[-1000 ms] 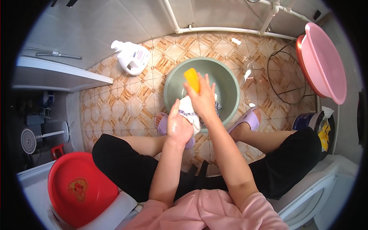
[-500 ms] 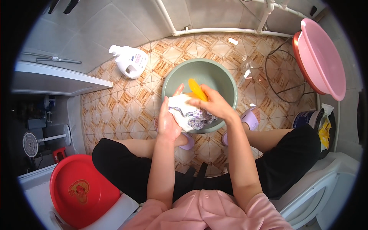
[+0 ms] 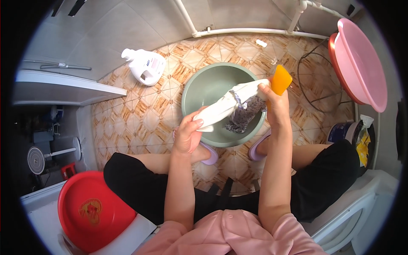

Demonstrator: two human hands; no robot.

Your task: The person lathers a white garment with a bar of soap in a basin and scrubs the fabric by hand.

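Observation:
A white cloth garment with a dark purple patterned part is stretched between my hands above a grey-green basin. My left hand is closed on its lower left end. At the upper right end, my right hand pinches the cloth between thumb and fingers. The same hand also grips a flat yellow-orange tool with a rounded end, looking like a scrubbing brush; no bristles show. The patterned part hangs down into the basin, and what lies below it is hidden.
A white detergent jug stands on the tiled floor, left of the basin. Pink and red basins lean at the right, near a dark wire hoop. A red basin is at lower left. My feet in lilac slippers flank the green basin.
My hands have moved apart, with the right going up and right carrying the yellow-orange tool. The cloth, bunched on my left palm before, is now pulled out between both hands.

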